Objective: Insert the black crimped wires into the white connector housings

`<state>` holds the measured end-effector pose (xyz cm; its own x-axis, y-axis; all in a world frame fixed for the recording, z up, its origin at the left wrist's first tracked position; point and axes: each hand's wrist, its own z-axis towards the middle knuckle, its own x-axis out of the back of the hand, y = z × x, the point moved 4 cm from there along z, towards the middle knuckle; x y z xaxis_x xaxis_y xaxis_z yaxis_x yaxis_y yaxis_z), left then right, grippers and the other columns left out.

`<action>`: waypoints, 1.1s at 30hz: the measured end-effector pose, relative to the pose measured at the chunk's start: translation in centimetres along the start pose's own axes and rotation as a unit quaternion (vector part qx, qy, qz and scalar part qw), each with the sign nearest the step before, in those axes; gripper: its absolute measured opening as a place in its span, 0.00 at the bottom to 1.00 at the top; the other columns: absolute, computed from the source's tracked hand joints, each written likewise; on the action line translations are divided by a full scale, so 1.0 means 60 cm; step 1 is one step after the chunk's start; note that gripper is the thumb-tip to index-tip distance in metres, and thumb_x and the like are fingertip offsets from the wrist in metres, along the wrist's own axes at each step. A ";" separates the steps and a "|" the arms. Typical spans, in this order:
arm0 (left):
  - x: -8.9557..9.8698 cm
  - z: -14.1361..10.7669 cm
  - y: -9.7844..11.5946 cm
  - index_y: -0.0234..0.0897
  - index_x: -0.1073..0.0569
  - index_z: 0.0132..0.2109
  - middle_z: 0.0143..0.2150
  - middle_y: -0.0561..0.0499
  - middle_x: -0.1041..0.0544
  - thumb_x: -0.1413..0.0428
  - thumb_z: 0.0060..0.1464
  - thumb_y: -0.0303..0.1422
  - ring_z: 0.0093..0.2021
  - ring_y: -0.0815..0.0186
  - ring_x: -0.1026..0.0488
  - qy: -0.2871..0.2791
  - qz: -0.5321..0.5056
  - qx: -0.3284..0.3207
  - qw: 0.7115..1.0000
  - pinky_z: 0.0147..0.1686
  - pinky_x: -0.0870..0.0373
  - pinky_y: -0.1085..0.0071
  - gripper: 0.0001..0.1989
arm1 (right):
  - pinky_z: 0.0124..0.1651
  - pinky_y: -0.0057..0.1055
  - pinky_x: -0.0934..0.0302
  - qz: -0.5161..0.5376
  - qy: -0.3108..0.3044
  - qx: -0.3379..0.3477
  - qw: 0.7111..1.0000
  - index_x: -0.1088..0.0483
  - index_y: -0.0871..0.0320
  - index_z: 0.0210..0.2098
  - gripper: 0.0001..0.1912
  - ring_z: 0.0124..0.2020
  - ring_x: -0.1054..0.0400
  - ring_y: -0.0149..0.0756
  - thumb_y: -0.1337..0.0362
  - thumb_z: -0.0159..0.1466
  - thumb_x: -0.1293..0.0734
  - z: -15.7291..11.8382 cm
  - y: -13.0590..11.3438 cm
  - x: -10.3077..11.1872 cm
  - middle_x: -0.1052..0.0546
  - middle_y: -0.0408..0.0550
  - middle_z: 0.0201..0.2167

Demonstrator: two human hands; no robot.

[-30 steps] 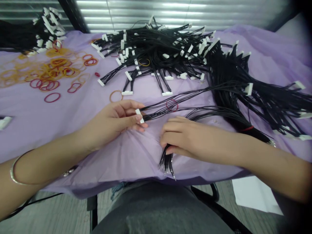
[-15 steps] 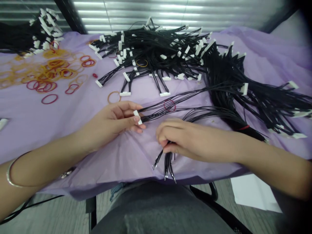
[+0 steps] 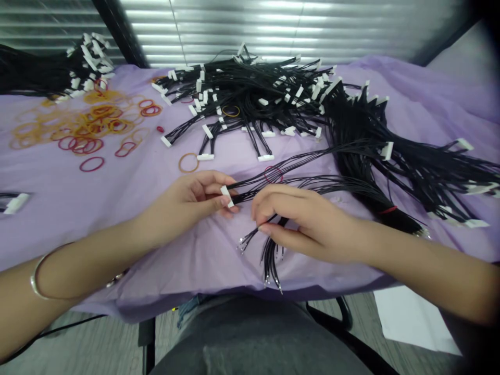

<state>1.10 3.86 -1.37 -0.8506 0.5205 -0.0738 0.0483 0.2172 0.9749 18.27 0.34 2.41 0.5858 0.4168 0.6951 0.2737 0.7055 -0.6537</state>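
My left hand pinches a white connector between thumb and fingers. Black wires run from that connector to the right, under a red rubber band. Beside it, my right hand is closed on several loose black wires with bare metal terminals at their tips. Some of these ends point left from between thumb and forefinger; others hang down below the palm. The wires trail back right toward a thick black bundle tied with a red band.
A heap of black cables with white connectors lies at the back. Orange and red rubber bands are scattered at the left, with another cable bundle behind. A purple cloth covers the table. Window blinds stand behind.
The wire ends in my right hand have spread apart, and some now point further left. The right fingers have shifted slightly. My left hand keeps the connector. The whole view has shifted a little.
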 end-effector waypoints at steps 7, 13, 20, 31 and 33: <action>-0.007 -0.014 0.012 0.31 0.30 0.45 0.32 0.51 0.20 0.42 0.56 0.25 0.32 0.72 0.23 0.017 0.066 -0.060 0.996 0.34 0.27 0.80 0.09 | 0.33 0.19 0.45 -0.059 0.090 -0.036 0.994 0.36 0.64 0.32 0.03 0.27 0.41 0.21 0.71 0.63 0.37 -0.007 0.004 0.007 0.32 0.41 0.26; -0.023 -0.027 0.014 0.32 0.31 0.46 0.32 0.52 0.20 0.44 0.57 0.25 0.33 0.73 0.23 -0.014 0.046 -0.065 0.997 0.38 0.27 0.80 0.09 | 0.28 0.19 0.48 -0.092 0.134 -0.069 0.984 0.36 0.63 0.28 0.07 0.25 0.43 0.21 0.70 0.63 0.36 -0.005 0.009 0.015 0.34 0.40 0.23; -0.027 -0.024 0.009 0.33 0.30 0.44 0.32 0.52 0.21 0.45 0.58 0.27 0.34 0.70 0.23 -0.026 0.085 -0.050 0.995 0.38 0.26 0.75 0.07 | 0.26 0.19 0.50 -0.097 0.124 -0.086 0.984 0.34 0.62 0.27 0.06 0.23 0.43 0.21 0.71 0.61 0.35 -0.001 0.019 0.007 0.35 0.38 0.21; -0.026 -0.016 -0.003 0.32 0.31 0.45 0.35 0.50 0.21 0.46 0.57 0.26 0.36 0.69 0.22 -0.045 0.052 -0.003 0.998 0.41 0.26 0.75 0.08 | 0.28 0.20 0.50 -0.090 0.113 -0.097 0.985 0.32 0.64 0.27 0.03 0.23 0.42 0.22 0.72 0.58 0.35 0.003 0.031 -0.003 0.33 0.39 0.21; -0.026 -0.016 -0.004 0.32 0.31 0.46 0.36 0.50 0.21 0.46 0.57 0.27 0.37 0.69 0.22 -0.047 0.048 0.006 0.998 0.41 0.26 0.75 0.08 | 0.28 0.20 0.50 -0.089 0.111 -0.102 0.985 0.32 0.63 0.27 0.03 0.23 0.42 0.22 0.71 0.58 0.35 0.004 0.032 -0.005 0.33 0.39 0.21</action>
<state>1.91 2.18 -1.27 -0.7891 0.6142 -0.0008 0.1328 0.1720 0.9761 18.46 1.67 1.04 0.6616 0.1453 0.7357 0.5212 0.6162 -0.5904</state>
